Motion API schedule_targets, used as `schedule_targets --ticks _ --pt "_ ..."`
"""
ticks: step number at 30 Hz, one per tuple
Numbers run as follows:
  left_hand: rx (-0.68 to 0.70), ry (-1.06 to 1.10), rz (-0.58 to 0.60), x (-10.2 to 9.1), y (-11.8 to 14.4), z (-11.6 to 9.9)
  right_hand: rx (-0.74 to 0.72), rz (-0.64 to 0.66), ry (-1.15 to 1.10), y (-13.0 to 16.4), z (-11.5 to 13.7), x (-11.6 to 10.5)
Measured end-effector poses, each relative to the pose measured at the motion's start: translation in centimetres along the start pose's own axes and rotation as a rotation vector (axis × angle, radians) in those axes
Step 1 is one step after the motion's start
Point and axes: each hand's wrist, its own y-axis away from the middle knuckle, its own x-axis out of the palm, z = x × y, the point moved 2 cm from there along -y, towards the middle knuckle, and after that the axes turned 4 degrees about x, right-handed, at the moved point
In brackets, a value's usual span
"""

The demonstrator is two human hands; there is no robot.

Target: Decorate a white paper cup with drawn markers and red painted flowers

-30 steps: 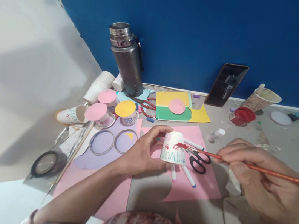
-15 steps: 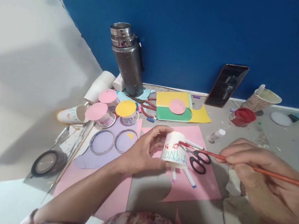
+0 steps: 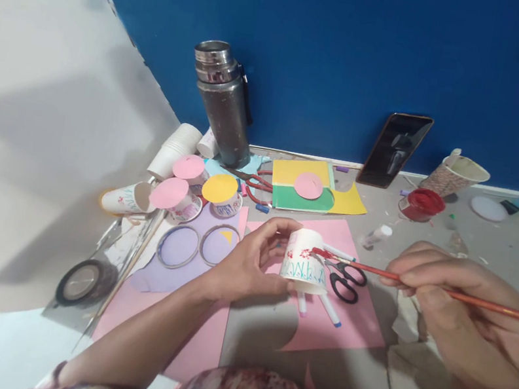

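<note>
My left hand (image 3: 252,263) is closed around a white paper cup (image 3: 300,266), thumb below and fingers at its far side. The cup is upside down or tilted; I cannot tell which. Red flower marks and blue-green grass strokes decorate its side. Between thumb and fingers, my right hand (image 3: 459,308) grips a thin paintbrush (image 3: 371,268) with a red handle. The brush's red-wetted tip is at the cup's right side, beside the red marks. Behind the cup lie black-handled scissors (image 3: 347,282), partly covered. White markers (image 3: 330,310) lie under it on pink paper (image 3: 356,330).
Several paper cups with pink and yellow discs (image 3: 219,189) stand at left, near a steel flask (image 3: 224,109). An open red paint jar (image 3: 421,205) stands at right. A phone (image 3: 395,149) leans on the blue wall. Tape rolls (image 3: 85,283) lie at left.
The brush and my right hand have shifted very slightly to the right. My left hand keeps the cup in nearly the same place.
</note>
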Motion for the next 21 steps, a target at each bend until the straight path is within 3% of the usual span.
schedule_targets --ticks 6,13,18,21 --pt "-0.004 0.023 -0.006 -0.05 0.00 0.12 0.039 0.073 0.003 -0.11 0.13 0.18" --pt "-0.005 -0.011 -0.018 -0.12 -0.08 -0.01 0.017 -0.013 -0.031 0.02 0.01 -0.03" --pt "0.003 -0.016 -0.005 -0.21 -0.09 0.22 0.014 0.090 -0.052 -0.22 0.01 0.27" --pt "0.002 -0.005 -0.014 -0.24 -0.08 0.34 0.013 0.061 -0.038 -0.27 -0.04 0.38"
